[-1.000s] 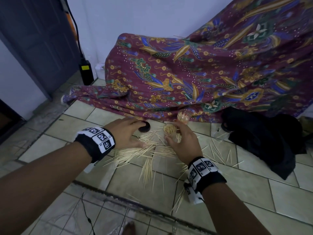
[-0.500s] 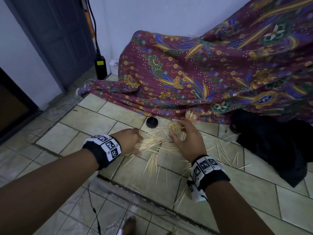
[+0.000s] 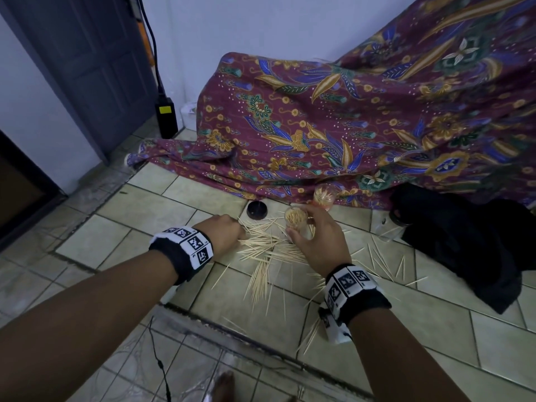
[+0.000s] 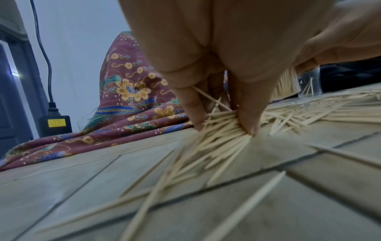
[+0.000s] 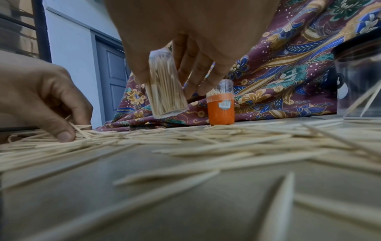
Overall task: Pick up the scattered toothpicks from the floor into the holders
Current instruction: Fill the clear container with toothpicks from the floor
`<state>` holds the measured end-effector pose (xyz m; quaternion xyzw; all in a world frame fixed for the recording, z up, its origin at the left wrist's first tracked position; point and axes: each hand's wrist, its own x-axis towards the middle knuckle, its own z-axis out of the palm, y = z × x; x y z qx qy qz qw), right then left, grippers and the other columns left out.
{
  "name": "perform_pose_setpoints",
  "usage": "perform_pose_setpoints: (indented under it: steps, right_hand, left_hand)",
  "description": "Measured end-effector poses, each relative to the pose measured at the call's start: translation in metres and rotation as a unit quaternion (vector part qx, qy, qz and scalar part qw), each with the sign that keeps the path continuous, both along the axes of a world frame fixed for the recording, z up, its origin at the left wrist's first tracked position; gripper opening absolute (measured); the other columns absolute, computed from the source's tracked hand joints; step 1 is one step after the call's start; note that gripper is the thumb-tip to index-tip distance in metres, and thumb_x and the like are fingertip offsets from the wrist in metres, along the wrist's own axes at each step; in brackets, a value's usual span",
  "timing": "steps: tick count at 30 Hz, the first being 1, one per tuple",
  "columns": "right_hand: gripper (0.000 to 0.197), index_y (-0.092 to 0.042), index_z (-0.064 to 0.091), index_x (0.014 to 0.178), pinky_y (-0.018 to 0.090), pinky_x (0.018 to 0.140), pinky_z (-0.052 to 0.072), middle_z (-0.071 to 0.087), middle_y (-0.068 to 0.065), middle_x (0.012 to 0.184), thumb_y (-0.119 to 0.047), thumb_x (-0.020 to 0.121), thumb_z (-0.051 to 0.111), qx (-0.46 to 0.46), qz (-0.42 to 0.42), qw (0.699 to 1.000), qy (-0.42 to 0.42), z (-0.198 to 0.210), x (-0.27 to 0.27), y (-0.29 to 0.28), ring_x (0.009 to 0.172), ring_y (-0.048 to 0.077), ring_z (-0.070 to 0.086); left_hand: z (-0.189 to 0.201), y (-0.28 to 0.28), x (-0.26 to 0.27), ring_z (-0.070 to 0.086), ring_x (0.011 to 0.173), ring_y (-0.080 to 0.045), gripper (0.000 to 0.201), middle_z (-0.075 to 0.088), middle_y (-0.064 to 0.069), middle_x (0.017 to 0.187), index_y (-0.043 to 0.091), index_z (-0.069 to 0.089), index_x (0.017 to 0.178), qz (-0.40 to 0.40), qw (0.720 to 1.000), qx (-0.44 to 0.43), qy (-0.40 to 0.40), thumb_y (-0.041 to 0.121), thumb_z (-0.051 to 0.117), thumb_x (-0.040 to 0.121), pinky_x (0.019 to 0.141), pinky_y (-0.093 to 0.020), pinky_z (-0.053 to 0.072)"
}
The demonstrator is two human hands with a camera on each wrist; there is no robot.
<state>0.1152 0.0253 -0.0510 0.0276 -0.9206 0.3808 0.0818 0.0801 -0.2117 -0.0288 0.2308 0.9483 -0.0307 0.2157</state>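
Observation:
Many pale wooden toothpicks (image 3: 265, 250) lie scattered over the tiled floor. My left hand (image 3: 224, 237) is down on the pile, and its fingertips (image 4: 247, 125) pinch a bunch of toothpicks (image 4: 222, 130) against the tile. My right hand (image 3: 314, 242) grips a clear holder (image 5: 166, 88) packed with toothpicks and holds it tilted just above the floor. Behind it an orange holder (image 5: 221, 107) with a clear cap stands upright by the cloth. A clear empty jar (image 5: 359, 84) stands at the right with a few toothpicks leaning in it.
A black round lid (image 3: 257, 210) lies on the tile behind the pile. A patterned maroon cloth (image 3: 362, 126) drapes along the wall, with a black garment (image 3: 470, 239) at its right. A black power adapter (image 3: 166, 116) and a grey door (image 3: 87, 68) are at the left.
My left hand has drawn back from the black lid and curled its fingers onto the toothpick pile. My right hand has kept hold of the clear holder.

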Motion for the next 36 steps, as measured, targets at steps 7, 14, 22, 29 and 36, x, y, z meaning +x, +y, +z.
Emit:
perform_pose_setpoints:
  steps: [7, 14, 22, 29, 36]
  right_hand:
    - [0.053, -0.026, 0.054, 0.129, 0.037, 0.093, 0.05, 0.06, -0.006, 0.125, -0.035, 0.081, 0.076, 0.003, -0.006, 1.0, 0.001, 0.003, 0.003, -0.001, 0.11, 0.014, 0.058]
    - [0.055, -0.023, 0.053, 0.131, 0.032, 0.097, 0.046, 0.058, -0.005, 0.13, -0.035, 0.083, 0.075, 0.01, -0.008, 1.0, -0.005, 0.006, 0.005, -0.003, 0.114, 0.014, 0.055]
    - [0.056, -0.02, 0.053, 0.131, 0.024, 0.093, 0.042, 0.058, -0.004, 0.128, -0.035, 0.082, 0.075, 0.023, -0.013, 1.0, -0.007, 0.007, 0.005, -0.002, 0.111, 0.013, 0.056]
    - [0.053, -0.019, 0.054, 0.128, 0.029, 0.093, 0.046, 0.059, -0.003, 0.124, -0.034, 0.081, 0.075, 0.026, -0.014, 1.0, 0.002, 0.005, 0.003, -0.001, 0.107, 0.014, 0.057]
    - [0.053, -0.017, 0.055, 0.127, 0.028, 0.09, 0.045, 0.059, -0.002, 0.123, -0.032, 0.081, 0.076, 0.033, -0.004, 0.999, 0.015, 0.004, 0.002, -0.003, 0.106, 0.016, 0.057]
  left_hand:
    - [0.007, 0.003, -0.008, 0.06, 0.095, -0.028, 0.02, 0.067, -0.007, 0.102, 0.021, 0.068, 0.104, 0.012, 1.0, 0.024, -0.01, 0.03, 0.052, 0.094, 0.08, -0.031, 0.047]
    - [0.037, 0.003, -0.022, 0.059, 0.094, -0.021, 0.02, 0.066, 0.001, 0.101, 0.023, 0.069, 0.105, -0.003, 0.996, 0.088, -0.013, 0.034, 0.057, 0.094, 0.079, -0.03, 0.046]
    - [0.074, 0.012, -0.043, 0.047, 0.054, -0.004, 0.016, 0.06, 0.012, 0.066, 0.025, 0.073, 0.102, -0.063, 0.991, 0.121, 0.001, 0.031, 0.06, 0.094, 0.051, -0.019, 0.035]
    - [0.099, 0.023, -0.061, 0.058, 0.07, -0.006, 0.015, 0.067, 0.014, 0.08, 0.024, 0.073, 0.099, -0.098, 0.986, 0.134, 0.009, 0.031, 0.061, 0.094, 0.063, -0.02, 0.038]
    - [0.108, 0.055, -0.066, 0.047, 0.059, -0.002, 0.015, 0.054, 0.015, 0.065, 0.019, 0.071, 0.096, -0.162, 0.987, 0.021, 0.003, 0.026, 0.058, 0.096, 0.053, -0.019, 0.031]
